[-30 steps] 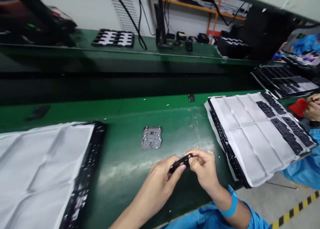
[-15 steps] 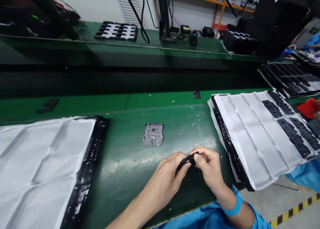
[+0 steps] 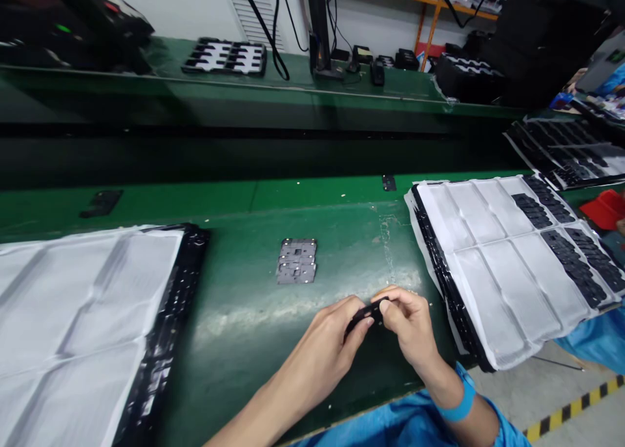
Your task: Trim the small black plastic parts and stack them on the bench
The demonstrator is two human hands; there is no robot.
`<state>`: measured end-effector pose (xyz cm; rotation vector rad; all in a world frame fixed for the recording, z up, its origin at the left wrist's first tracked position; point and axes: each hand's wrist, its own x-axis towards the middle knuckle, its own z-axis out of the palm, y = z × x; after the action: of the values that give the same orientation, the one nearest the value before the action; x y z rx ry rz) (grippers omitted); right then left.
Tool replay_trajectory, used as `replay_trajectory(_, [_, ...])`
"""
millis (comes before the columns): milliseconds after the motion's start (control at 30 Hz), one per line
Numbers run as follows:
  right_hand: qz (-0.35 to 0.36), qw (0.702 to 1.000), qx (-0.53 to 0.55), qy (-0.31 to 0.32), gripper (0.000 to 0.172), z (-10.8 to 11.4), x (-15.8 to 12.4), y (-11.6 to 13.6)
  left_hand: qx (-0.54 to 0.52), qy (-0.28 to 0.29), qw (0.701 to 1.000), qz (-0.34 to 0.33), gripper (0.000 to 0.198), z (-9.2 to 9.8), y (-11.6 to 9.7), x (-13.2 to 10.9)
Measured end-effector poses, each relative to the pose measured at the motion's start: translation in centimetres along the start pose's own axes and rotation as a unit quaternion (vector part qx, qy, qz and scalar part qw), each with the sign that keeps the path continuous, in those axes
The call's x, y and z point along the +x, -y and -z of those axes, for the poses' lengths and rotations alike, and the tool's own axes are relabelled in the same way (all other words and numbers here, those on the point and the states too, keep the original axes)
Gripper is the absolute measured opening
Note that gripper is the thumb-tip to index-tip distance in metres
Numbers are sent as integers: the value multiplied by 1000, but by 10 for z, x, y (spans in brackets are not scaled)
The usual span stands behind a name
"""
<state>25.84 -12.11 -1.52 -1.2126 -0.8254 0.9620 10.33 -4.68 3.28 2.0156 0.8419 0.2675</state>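
My left hand (image 3: 336,343) and my right hand (image 3: 407,320) are together above the green work surface. Between them is a small flat black plastic part (image 3: 367,313), tilted and seen nearly edge-on. The left thumb and fingers pinch its left end; the right thumb and fingertips close on its other end. Much of the part is hidden by the fingers. Just beyond my hands, several grey-black flat plastic parts (image 3: 296,261) lie side by side as a block, with small square openings in them.
A white-lined tray stack (image 3: 488,284) at right holds rows of black parts (image 3: 571,265). Another white-lined tray stack (image 3: 88,304) stands at left. Two pieces, a dark part (image 3: 102,203) and a smaller one (image 3: 389,182), lie on the bright green strip. A raised shelf (image 3: 288,89) runs behind.
The loose dark pieces on the bright green strip have shifted slightly right. The view has moved a little. Both hands keep nearly the same grip on the black part.
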Motion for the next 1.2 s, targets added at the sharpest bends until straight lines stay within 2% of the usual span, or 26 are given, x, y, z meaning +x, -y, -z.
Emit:
replay_trajectory(267, [21,999,-34,-15,18,-1,1,0,-4,11,1000,14,26,-3,-2,0])
replay_trajectory(533, [3,999,-42,-5,17,0,1,0,-9,12,1000,13,27,-2,2,1])
replay_trajectory(800, [-35,996,-57,66,17,17,0,7,-30,17,999,12,23,-3,8,7])
replay_trajectory(933, [-17,993,-115,23,16,22,2,9,-83,23,996,24,22,0,6,8])
replay_trajectory(1033, [-27,994,-110,1,21,18,-1,8,-159,-3,987,10,23,0,5,4])
replay_trajectory(1200, [-15,994,-105,-20,23,11,-11,8,-231,-82,969,-24,30,-9,4,-1])
